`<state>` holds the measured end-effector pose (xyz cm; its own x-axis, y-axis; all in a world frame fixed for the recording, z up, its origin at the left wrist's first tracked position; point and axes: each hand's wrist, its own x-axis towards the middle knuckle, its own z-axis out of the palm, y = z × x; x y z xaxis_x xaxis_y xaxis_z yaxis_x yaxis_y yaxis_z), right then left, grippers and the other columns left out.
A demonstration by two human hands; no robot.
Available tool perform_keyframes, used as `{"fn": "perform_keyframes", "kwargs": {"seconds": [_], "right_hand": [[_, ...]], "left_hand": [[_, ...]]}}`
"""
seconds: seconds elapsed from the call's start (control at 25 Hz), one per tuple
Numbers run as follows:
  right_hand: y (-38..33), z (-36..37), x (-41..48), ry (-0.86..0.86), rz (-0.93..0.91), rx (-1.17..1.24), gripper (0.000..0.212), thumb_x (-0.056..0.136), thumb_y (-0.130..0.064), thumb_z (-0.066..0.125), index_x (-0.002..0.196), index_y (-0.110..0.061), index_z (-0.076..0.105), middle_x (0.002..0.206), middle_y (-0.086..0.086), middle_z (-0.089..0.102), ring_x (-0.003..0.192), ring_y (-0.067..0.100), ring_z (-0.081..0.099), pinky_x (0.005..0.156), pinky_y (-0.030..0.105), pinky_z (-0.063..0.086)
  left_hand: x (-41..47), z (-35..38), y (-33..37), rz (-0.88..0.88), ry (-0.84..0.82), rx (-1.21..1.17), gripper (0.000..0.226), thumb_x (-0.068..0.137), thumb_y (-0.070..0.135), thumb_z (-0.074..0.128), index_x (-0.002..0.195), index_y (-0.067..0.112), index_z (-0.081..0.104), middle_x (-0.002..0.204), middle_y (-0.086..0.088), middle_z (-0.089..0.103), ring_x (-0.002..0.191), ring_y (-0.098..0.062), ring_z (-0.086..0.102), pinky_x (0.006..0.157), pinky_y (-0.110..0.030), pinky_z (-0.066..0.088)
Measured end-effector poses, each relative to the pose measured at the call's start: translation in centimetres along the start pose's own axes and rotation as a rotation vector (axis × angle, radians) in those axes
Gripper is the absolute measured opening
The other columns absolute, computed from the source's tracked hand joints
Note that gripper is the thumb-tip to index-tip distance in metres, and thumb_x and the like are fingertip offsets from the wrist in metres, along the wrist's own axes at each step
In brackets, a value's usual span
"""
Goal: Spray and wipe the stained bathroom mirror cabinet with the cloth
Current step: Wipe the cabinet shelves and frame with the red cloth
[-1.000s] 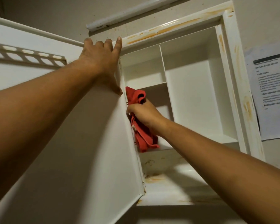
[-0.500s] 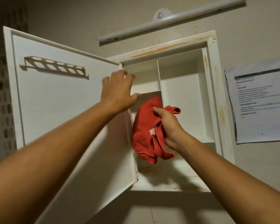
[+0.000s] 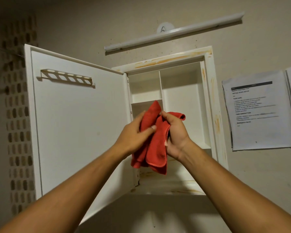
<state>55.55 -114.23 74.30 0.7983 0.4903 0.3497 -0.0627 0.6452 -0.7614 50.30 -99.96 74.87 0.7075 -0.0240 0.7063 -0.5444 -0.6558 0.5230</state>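
The white wall cabinet (image 3: 208, 101) hangs open, its frame streaked with orange-brown stains along the top and right side. Its door (image 3: 77, 128) swings out to the left, inner face toward me, with a slotted rack near the top. In front of the cabinet opening I hold a crumpled red cloth (image 3: 155, 148) with both hands. My left hand (image 3: 136, 133) pinches its left side between thumb and fingers. My right hand (image 3: 174, 133) grips its right side, fingers curled into the fabric. The mirror face is hidden. No spray bottle is in view.
Inside the cabinet are white shelves and a divider (image 3: 160, 86); the bottom shelf (image 3: 183, 187) is stained. A tube light (image 3: 173, 33) is mounted above. Printed sheets (image 3: 257, 111) hang on the wall to the right. A patterned tile strip (image 3: 18, 115) runs down the left.
My left hand let go of the door's top edge and came down onto the cloth. My right hand drew the cloth out of the cabinet. The view pulled back.
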Motion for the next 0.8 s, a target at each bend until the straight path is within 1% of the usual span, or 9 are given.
{"fn": "perform_keyframes", "kwargs": {"seconds": [0.04,0.12,0.16,0.24,0.4,0.6,0.64,0.72,0.8], "right_hand": [[0.1,-0.1,-0.1,0.042,0.024,0.006,0.048,0.104,-0.045,0.051,0.114,-0.005,0.077,0.117,0.019,0.075,0.111,0.037,0.071,0.105,0.05,0.053],[0.1,-0.7,-0.5,0.154,0.095,-0.005,0.052,0.105,-0.048,0.05,0.121,-0.004,0.073,0.118,0.02,0.076,0.11,0.038,0.073,0.102,0.051,0.055],[0.0,-1.1,-0.8,0.205,0.13,-0.006,0.052,0.106,-0.048,0.049,0.121,-0.004,0.073,0.115,0.02,0.077,0.105,0.037,0.075,0.097,0.049,0.058],[-0.2,-1.8,-1.4,0.265,0.193,0.029,0.051,0.107,-0.047,0.048,0.122,-0.004,0.071,0.111,0.02,0.077,0.101,0.037,0.075,0.091,0.048,0.06],[-0.4,-1.5,-1.5,0.268,0.25,0.043,0.061,0.107,-0.052,0.044,0.129,0.001,0.065,0.121,0.026,0.073,0.113,0.044,0.07,0.103,0.055,0.053],[0.0,-0.7,-1.1,0.266,0.254,0.002,0.066,0.106,-0.057,0.043,0.129,0.0,0.068,0.12,0.023,0.074,0.112,0.04,0.071,0.103,0.052,0.054],[0.2,-0.8,-1.1,0.263,0.248,-0.018,0.065,0.106,-0.057,0.044,0.129,-0.001,0.068,0.121,0.023,0.074,0.115,0.04,0.07,0.106,0.053,0.052],[0.8,-0.7,-1.1,0.245,0.263,-0.071,0.064,0.106,-0.057,0.044,0.129,-0.003,0.069,0.12,0.022,0.074,0.117,0.04,0.07,0.108,0.054,0.051],[1.5,-0.2,-0.9,0.222,0.304,-0.101,0.066,0.104,-0.062,0.044,0.125,-0.006,0.072,0.115,0.021,0.076,0.113,0.04,0.071,0.105,0.054,0.052]], "left_hand": [[0.4,-0.1,-0.2,-0.046,0.049,-0.054,0.035,0.096,0.042,0.058,0.128,0.054,0.061,0.122,0.016,0.072,0.109,-0.006,0.069,0.093,-0.029,0.055],[1.3,-0.7,-0.3,-0.355,0.144,-0.211,0.027,0.103,0.036,0.052,0.124,0.028,0.069,0.109,0.002,0.077,0.098,-0.018,0.072,0.086,-0.037,0.059],[1.6,-1.2,-0.5,-0.531,0.164,-0.292,0.026,0.104,0.036,0.053,0.119,0.021,0.069,0.1,-0.002,0.078,0.093,-0.022,0.073,0.085,-0.04,0.06],[2.0,-2.2,-0.8,-0.697,0.162,-0.399,0.026,0.103,0.033,0.056,0.113,0.013,0.069,0.09,-0.008,0.08,0.084,-0.027,0.075,0.08,-0.041,0.062],[1.6,-1.7,-1.2,-0.643,0.028,-0.39,0.027,0.104,0.038,0.056,0.107,0.017,0.072,0.087,-0.006,0.08,0.07,-0.02,0.077,0.054,-0.027,0.058],[2.6,-0.8,0.0,-0.476,0.03,-0.177,0.032,0.107,0.042,0.046,0.094,0.025,0.07,0.08,0.005,0.075,0.065,-0.01,0.071,0.057,-0.022,0.054],[2.7,-1.3,0.0,-0.475,0.023,-0.141,0.031,0.108,0.042,0.045,0.095,0.025,0.069,0.085,0.004,0.075,0.071,-0.011,0.072,0.061,-0.023,0.056],[2.6,-2.2,-0.2,-0.466,-0.002,0.001,0.033,0.108,0.041,0.043,0.104,0.02,0.069,0.104,-0.007,0.075,0.095,-0.023,0.072,0.083,-0.038,0.06],[2.2,-2.2,0.1,-0.412,0.038,0.179,0.038,0.108,0.039,0.041,0.113,0.014,0.07,0.114,-0.015,0.072,0.107,-0.033,0.068,0.1,-0.049,0.054]]}}
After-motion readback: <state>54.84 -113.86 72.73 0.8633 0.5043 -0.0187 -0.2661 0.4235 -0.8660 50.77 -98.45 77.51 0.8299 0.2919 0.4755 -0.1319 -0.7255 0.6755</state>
